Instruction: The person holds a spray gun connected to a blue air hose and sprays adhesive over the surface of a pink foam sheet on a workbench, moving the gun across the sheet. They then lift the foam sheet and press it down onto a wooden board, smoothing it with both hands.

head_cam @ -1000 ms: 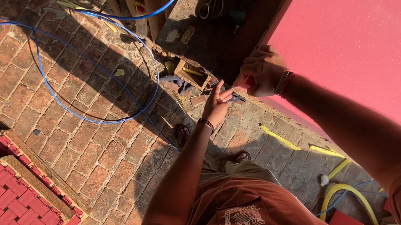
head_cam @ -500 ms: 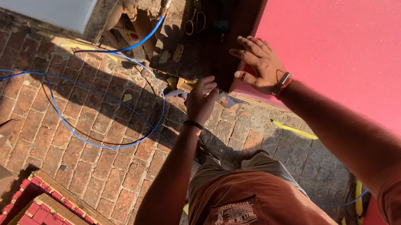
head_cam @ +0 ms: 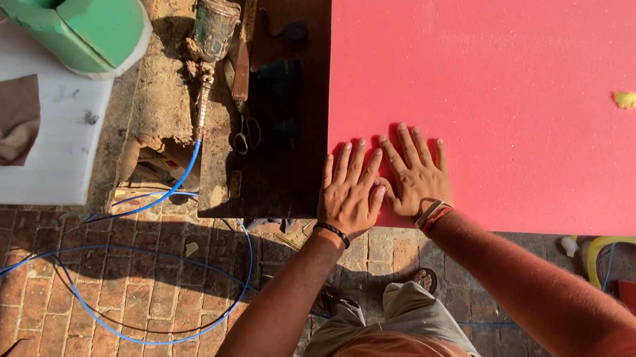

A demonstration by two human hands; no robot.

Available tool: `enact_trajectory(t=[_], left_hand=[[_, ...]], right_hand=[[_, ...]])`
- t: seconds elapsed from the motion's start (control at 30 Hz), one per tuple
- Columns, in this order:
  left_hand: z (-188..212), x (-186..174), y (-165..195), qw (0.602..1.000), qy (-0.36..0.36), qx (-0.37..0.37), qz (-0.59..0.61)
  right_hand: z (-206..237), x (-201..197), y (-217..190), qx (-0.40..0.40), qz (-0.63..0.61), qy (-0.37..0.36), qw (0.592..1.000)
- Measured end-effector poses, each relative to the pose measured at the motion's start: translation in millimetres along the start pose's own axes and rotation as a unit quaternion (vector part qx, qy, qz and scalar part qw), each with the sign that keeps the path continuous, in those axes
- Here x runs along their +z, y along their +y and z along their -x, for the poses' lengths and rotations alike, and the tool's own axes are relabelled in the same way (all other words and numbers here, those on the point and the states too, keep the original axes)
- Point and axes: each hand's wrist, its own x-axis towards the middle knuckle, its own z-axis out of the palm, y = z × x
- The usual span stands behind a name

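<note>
Both hands came down since half a second ago | left hand (head_cam: 350,191) and right hand (head_cam: 413,172) spread flat, side by side, on the big red foam-like sheet (head_cam: 514,76) at its near-left corner | looks like pressing/steadying step | next probably needs firm grip on that edge | metal spray gun (head_cam: 212,31) on dark bench (head_cam: 276,159) untouched

two hands (head_cam: 382,183), one red board (head_cam: 512,61), one blue hose (head_cam: 142,246)

Both hands lie flat, fingers spread, side by side at the lower left corner of a large red foam sheet (head_cam: 512,61) filling the frame's right. The left hand (head_cam: 350,192) overlaps its edge; the right hand (head_cam: 415,171) rests fully on it. Left of them, a spray gun (head_cam: 212,31) trails a blue hose (head_cam: 139,215) across brick paving (head_cam: 70,318).
</note>
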Motion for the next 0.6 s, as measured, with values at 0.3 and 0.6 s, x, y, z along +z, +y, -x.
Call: enact_trajectory(t=[0.3,0.6], left_hand=[[-19,-27,-5,0.998,-0.016,-0.013,0.059],[-40,-21,-27,0.998,-0.01,-0.013,0.063]], right_hand=[[-15,-3,11,-0.006,-0.045,0.046,0.998],[-19,5,18,-0.022,-0.092,0.045,0.994]])
